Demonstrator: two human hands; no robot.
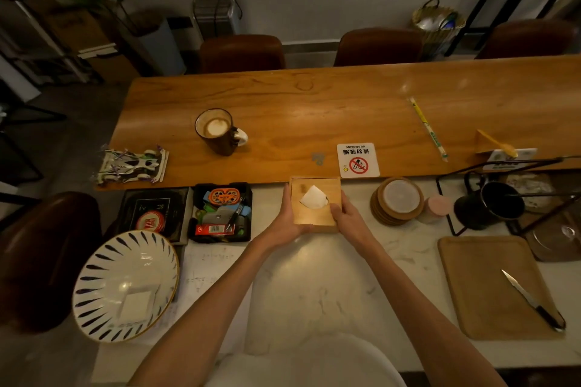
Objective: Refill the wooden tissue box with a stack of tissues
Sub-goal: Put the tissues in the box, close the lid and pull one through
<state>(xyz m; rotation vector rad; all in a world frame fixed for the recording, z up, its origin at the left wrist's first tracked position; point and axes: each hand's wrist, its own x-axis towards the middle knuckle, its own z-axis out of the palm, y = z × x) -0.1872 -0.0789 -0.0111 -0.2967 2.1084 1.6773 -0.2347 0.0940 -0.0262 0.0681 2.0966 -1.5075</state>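
Note:
The square wooden tissue box [314, 217] stands on the white marble counter, just in front of the long wooden table. A white tissue [312, 197] pokes up through the slot in its lid. My left hand [287, 221] grips the box's left side and near-left corner. My right hand [345, 218] holds its right side, thumb resting on the lid near the tissue. A flat stack of white tissues [136, 305] lies in the striped bowl [94, 276] at the lower left.
Left of the box sits a black tray of small items [221, 214]; right of it a stack of round coasters [397, 201] and a black pot [490, 206]. A knife [531, 300] lies on a wooden board [481, 286]. A coffee mug [217, 132] and no-smoking sign [357, 160] are on the table.

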